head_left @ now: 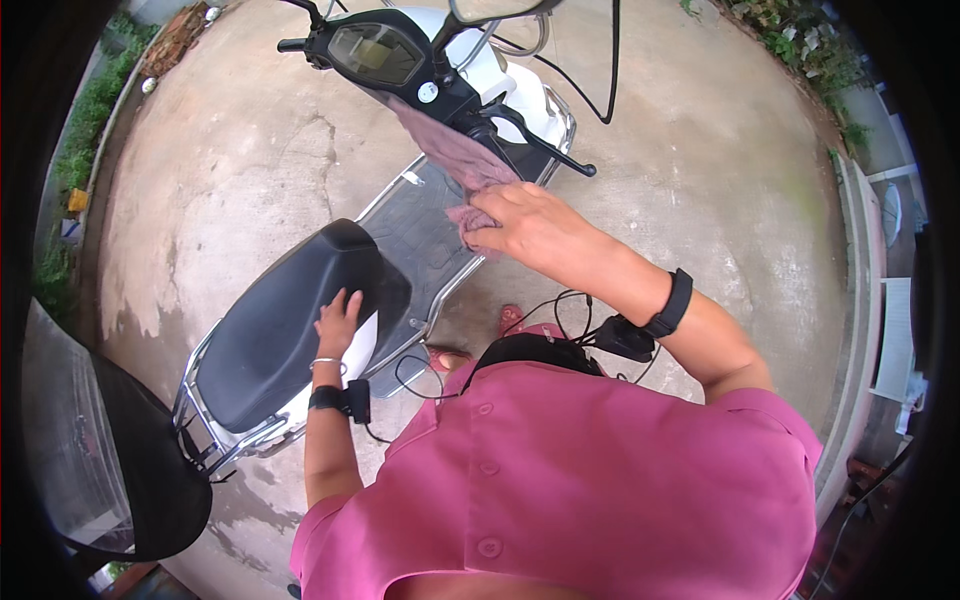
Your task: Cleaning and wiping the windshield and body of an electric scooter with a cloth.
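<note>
Before me stands an electric scooter with a black seat (281, 322), a grey footboard mat (420, 225) and a black dashboard (377, 52). My right hand (517, 221) grips the lower end of a dusty-pink cloth (450, 142). The cloth stretches up to the underside of the dashboard, beside the handlebar and its brake lever (547, 146). On the near side of the seat is my left hand (340, 322), fingers apart and holding nothing; it appears to touch the seat surface.
A clear plastic sheet with black trim (161, 450) is at the scooter's rear. Chrome rails (457, 289) edge the footboard. Thin black cables (566, 300) hang around my waist and wrists. Concrete ground (225, 172) surrounds the scooter, with plants (787, 37) along its border.
</note>
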Tool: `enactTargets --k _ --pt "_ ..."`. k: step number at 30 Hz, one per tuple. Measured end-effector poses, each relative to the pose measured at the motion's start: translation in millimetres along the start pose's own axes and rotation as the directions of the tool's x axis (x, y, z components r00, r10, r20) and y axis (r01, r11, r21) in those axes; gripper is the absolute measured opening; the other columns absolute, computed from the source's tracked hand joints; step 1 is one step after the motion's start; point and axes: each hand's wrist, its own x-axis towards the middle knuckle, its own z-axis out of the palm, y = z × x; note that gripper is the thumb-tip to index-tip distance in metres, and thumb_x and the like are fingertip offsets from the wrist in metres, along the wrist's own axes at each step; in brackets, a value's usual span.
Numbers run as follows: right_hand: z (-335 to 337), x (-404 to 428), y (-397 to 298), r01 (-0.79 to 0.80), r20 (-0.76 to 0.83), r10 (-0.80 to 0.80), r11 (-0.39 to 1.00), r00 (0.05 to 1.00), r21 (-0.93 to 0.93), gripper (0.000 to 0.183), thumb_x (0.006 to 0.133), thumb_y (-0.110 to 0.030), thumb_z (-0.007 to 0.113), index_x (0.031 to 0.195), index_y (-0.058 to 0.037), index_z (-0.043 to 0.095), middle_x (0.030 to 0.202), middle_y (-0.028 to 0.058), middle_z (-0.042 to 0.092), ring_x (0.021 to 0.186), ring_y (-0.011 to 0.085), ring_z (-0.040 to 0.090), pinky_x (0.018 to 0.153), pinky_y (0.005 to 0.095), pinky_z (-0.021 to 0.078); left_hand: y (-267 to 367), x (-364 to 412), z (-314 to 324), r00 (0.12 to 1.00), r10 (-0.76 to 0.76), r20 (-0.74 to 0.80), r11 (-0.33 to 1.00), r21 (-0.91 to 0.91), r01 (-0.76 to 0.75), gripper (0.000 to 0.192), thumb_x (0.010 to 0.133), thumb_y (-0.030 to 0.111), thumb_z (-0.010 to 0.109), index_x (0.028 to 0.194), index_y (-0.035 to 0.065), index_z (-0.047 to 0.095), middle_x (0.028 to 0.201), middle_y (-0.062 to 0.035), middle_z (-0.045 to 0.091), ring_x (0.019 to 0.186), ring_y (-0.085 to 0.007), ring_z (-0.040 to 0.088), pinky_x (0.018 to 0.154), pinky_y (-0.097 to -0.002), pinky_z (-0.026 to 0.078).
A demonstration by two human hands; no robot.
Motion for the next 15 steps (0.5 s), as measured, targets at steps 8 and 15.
enactTargets --k 8,15 --pt "-43.5 -60.8 16.5 0.011 0.007 -0.014 0.931 1.000 0.364 0.034 0.080 -0.007 0.061 0.114 -0.0118 0.066 0.127 0.0102 0.054 0.122 0.0307 0.048 0.101 0.0375 0.0378 136.8 -4.0 -18.8 0.926 0.373 -0.063 0.875 -0.308 -0.373 0.071 0.094 0.052 0.051 0.142 0.0013 0.040 0.137 -0.0264 0.048 0.130 -0.0386 0.044 0.108 -0.0410 0.033" --pt "-100.0 -119.9 40.8 -0.342 0.050 0.435 0.627 0.899 0.700 0.034 0.092 -0.008 0.052 0.125 -0.0119 0.060 0.124 0.0108 0.056 0.110 0.0254 0.057 0.092 0.0361 0.0466 253.0 -26.8 -33.5 0.928 0.364 -0.077 0.624 -0.719 -0.304 0.065 0.097 0.045 0.050 0.142 -0.0011 0.037 0.128 -0.0192 0.056 0.120 -0.0267 0.054 0.098 -0.0352 0.044"
